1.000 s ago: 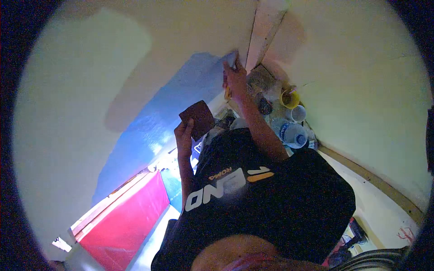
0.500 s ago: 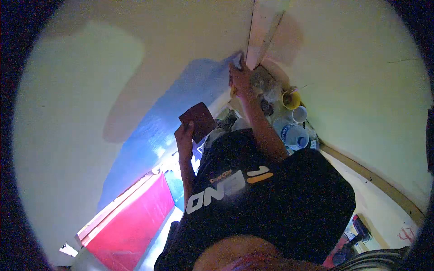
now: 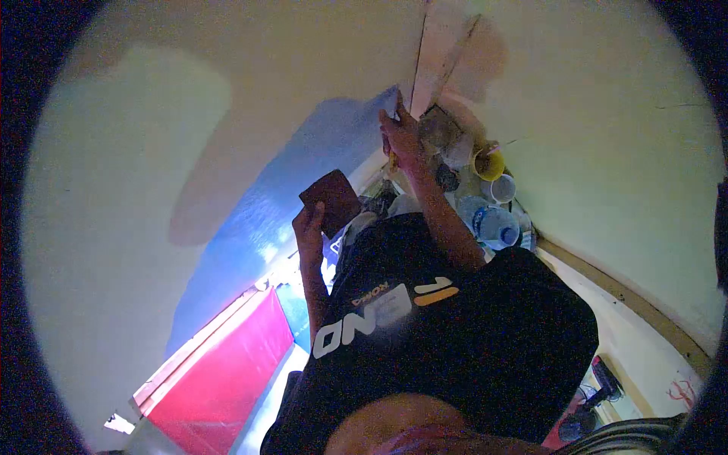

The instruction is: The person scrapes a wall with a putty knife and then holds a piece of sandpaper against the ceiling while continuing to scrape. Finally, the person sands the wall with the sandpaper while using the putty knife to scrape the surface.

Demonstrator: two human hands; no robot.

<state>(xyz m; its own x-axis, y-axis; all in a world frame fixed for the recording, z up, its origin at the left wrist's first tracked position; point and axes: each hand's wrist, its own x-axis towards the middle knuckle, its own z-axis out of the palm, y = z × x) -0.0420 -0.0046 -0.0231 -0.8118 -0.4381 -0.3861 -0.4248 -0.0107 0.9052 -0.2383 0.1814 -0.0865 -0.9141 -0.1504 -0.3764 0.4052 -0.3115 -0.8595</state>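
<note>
My left hand (image 3: 309,224) is closed on the edge of a dark, flat, square board (image 3: 332,200), holding it out beside my body. Up near the wall corner, my right hand (image 3: 403,144) grips a small tool with a yellow handle (image 3: 392,160), its index finger stretched along toward the wall. The tool's working end is too dim to make out. Close around the fingertips is the upper tip of a bluish area on the wall (image 3: 326,129), beside the vertical corner strip (image 3: 432,64).
Right of my right forearm stand a yellow container (image 3: 488,165), a white cup (image 3: 501,189) and a clear plastic bottle (image 3: 497,227). A red panel (image 3: 227,371) lies at lower left. A power drill (image 3: 605,381) rests at lower right.
My right hand has shifted slightly left and down by the corner, its fingers changing angle on the tool. My left hand and the board stay almost in place.
</note>
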